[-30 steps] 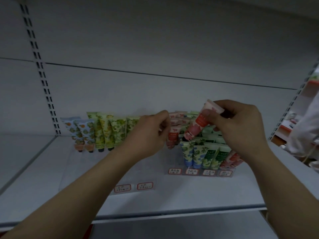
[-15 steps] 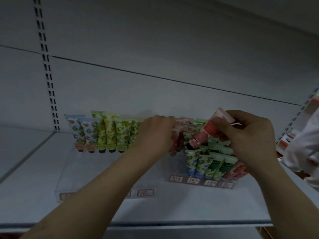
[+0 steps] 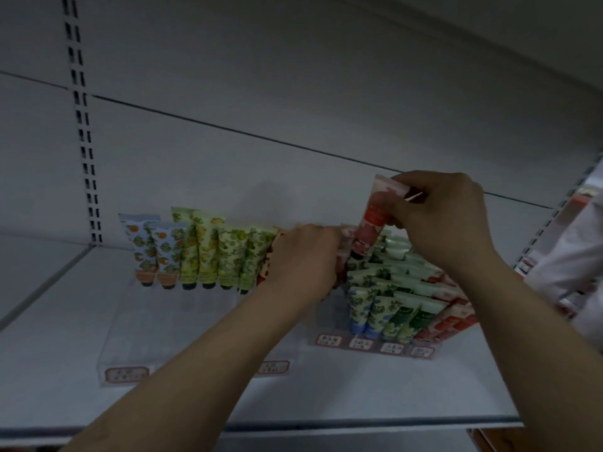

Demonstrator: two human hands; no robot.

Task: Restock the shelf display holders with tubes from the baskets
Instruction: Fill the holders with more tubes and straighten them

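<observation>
Our right hand [image 3: 447, 220] pinches a red tube [image 3: 375, 216] by its flat crimped end, thumb and fingertips curled round it; the tube hangs nearly upright, cap down, over the back rows of the right holder [image 3: 375, 345]. Our left hand [image 3: 303, 259] reaches to the pink and red tubes at the back, between the two holders, fingers bent toward them; it is blurred, and we cannot tell whether it grips one or only steadies the row.

We judge the job partly done; the right holder, toward the shelf's right front edge, looks close to full, with green tubes [image 3: 401, 308] packed in leaning rows and red ones along its right side; the left holder [image 3: 195, 324] carries only a back row, blue tubes [image 3: 153, 252] at its left end and yellow-green tubes [image 3: 215, 252] beside them; its bare front lanes are the bulk of what is left. No basket is in view.

The tubes look like soft glossy plastic, wide and flat at the crimp, tapering to a small round cap, printed with leaves and fruit; they should give under a pinch. Both holders are clear hard trays with red-bordered labels [image 3: 359, 343] on the front lip; the shelf [image 3: 359, 396] is smooth white metal, with a slotted upright [image 3: 86, 158] at its rear left corner; a white sleeve [image 3: 571, 256] shows past its right edge.
</observation>
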